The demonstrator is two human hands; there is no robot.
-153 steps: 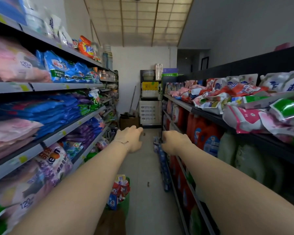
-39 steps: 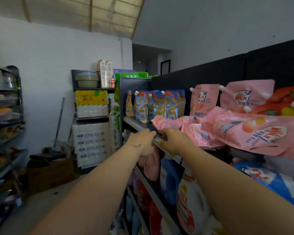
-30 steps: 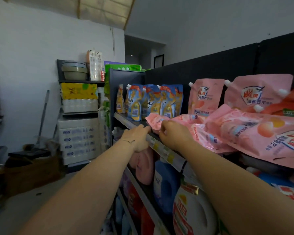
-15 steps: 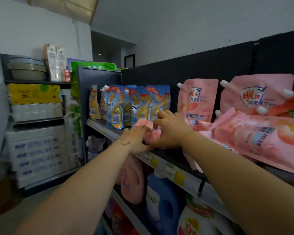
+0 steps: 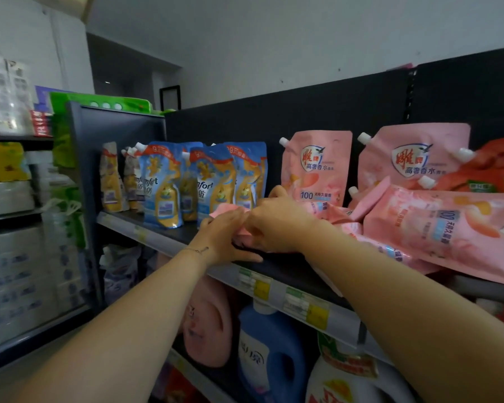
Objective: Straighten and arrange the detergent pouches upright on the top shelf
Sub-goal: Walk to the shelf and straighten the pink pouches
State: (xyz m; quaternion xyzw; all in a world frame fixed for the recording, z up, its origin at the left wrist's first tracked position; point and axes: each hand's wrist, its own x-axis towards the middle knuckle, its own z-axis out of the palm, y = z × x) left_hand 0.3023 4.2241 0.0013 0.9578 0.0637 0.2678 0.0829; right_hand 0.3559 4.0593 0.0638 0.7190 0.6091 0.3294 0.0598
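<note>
Pink pouch (image 5: 227,210) between both curled hands

Top shelf: open at the front left, crowded to the right

A bare strip of top shelf (image 5: 169,232) lies open before the upright blue pouches (image 5: 163,184); toppled pink pouches (image 5: 437,228) fill the right side, overhanging the edge, with standing pink pouches (image 5: 314,167) against the back panel (image 5: 245,126).

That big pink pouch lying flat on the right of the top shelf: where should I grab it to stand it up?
Judging by its pose, grip the fallen pink pouch at its spout end, the white cap pointing back-left. Come from the front-left, where both hands, left hand and right hand, work, and swing it up against the upright pink pouch.
</note>
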